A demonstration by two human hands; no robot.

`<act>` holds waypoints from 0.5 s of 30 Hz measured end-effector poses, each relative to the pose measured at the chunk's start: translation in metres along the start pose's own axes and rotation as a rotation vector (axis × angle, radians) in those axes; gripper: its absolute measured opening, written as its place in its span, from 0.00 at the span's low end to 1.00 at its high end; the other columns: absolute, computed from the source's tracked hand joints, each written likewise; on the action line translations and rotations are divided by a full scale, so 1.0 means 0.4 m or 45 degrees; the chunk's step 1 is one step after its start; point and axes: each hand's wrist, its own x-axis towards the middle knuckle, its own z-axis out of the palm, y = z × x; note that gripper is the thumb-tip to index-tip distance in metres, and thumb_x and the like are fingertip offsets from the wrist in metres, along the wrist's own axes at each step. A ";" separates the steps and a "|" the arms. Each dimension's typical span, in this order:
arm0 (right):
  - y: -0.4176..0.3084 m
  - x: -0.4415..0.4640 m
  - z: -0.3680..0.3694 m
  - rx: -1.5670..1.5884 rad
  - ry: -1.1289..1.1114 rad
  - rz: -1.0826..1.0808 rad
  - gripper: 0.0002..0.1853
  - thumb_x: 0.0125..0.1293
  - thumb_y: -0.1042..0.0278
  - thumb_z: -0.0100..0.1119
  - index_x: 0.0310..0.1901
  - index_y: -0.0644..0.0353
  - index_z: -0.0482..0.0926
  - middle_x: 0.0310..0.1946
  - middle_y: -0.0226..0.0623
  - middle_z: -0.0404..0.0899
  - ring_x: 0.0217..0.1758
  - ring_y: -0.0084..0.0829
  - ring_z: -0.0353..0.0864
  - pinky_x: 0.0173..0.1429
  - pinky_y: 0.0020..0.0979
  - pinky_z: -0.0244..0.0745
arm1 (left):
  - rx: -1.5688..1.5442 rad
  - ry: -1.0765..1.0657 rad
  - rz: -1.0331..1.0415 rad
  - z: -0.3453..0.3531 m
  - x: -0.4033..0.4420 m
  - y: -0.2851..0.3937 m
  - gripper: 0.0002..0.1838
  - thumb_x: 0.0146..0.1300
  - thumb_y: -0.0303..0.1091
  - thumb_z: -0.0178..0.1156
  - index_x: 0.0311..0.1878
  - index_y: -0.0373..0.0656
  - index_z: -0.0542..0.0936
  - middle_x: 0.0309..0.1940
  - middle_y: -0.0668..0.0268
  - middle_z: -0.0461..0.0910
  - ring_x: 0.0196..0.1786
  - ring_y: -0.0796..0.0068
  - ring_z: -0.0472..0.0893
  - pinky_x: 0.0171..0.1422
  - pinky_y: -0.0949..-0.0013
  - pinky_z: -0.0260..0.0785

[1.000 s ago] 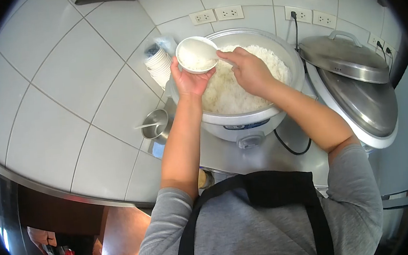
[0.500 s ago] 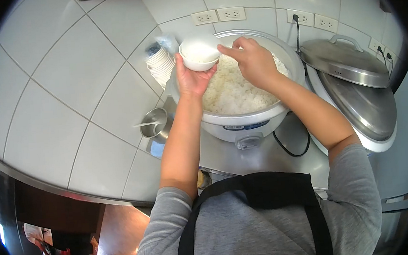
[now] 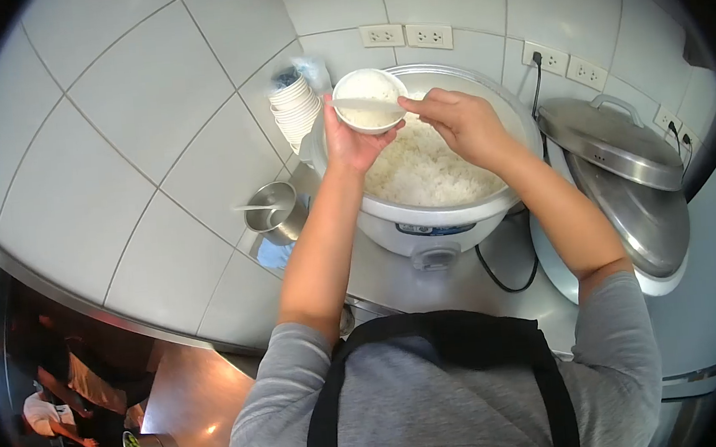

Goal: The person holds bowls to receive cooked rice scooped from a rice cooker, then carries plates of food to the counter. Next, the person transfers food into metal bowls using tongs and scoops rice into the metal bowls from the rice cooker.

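One bowl [image 3: 370,130] holds rice and is raised over the left part of the cooker [image 3: 380,232]. The left hand [image 3: 354,150] cups it from below, half open, thumb up one side and fingers round the other, seemingly to keep it steady and its mouth free. The right hand [image 3: 470,124] is closed round the handle of one paddle [image 3: 365,105], its index finger reaching along it, probably to guide the blade, which lies across the bowl's mouth. Holding both above the cooker likely lets loose grains drop back onto the rice [image 3: 451,174] there.

The cooker stands on the worktop [image 3: 392,284], toward its back edge. Just left of it is one nested stack of bowls [image 3: 295,115], too tight to count, perhaps kept close for easy reach. Nearer the worktop's left edge is one pot [image 3: 291,224] with one utensil [image 3: 262,207] in it, beside one blue cloth [image 3: 275,254]. At the right, two metal lids overlap, the handled one [image 3: 612,140] on the other [image 3: 639,214]. Three black plugs show in the wall outlets.
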 end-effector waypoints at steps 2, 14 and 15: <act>-0.024 0.022 -0.025 0.211 0.040 0.012 0.19 0.59 0.75 0.58 0.52 0.46 0.79 0.31 0.32 0.77 0.33 0.36 0.75 0.37 0.32 0.71 | 0.041 -0.015 0.032 -0.014 -0.023 0.012 0.44 0.60 0.74 0.27 0.63 0.48 0.67 0.54 0.55 0.74 0.46 0.47 0.78 0.38 0.61 0.74; -0.089 0.143 0.048 0.471 0.024 -0.106 0.18 0.61 0.74 0.57 0.53 0.47 0.79 0.33 0.36 0.77 0.32 0.33 0.75 0.38 0.31 0.71 | 0.110 -0.033 0.188 -0.017 -0.223 0.170 0.42 0.61 0.72 0.31 0.64 0.48 0.66 0.56 0.56 0.73 0.49 0.48 0.78 0.40 0.57 0.76; -0.110 0.152 0.062 0.455 -0.023 -0.153 0.18 0.61 0.74 0.56 0.53 0.47 0.79 0.33 0.36 0.78 0.32 0.32 0.75 0.38 0.31 0.71 | 0.129 0.024 0.212 -0.014 -0.242 0.175 0.42 0.61 0.72 0.31 0.64 0.48 0.66 0.56 0.56 0.73 0.49 0.48 0.78 0.40 0.57 0.77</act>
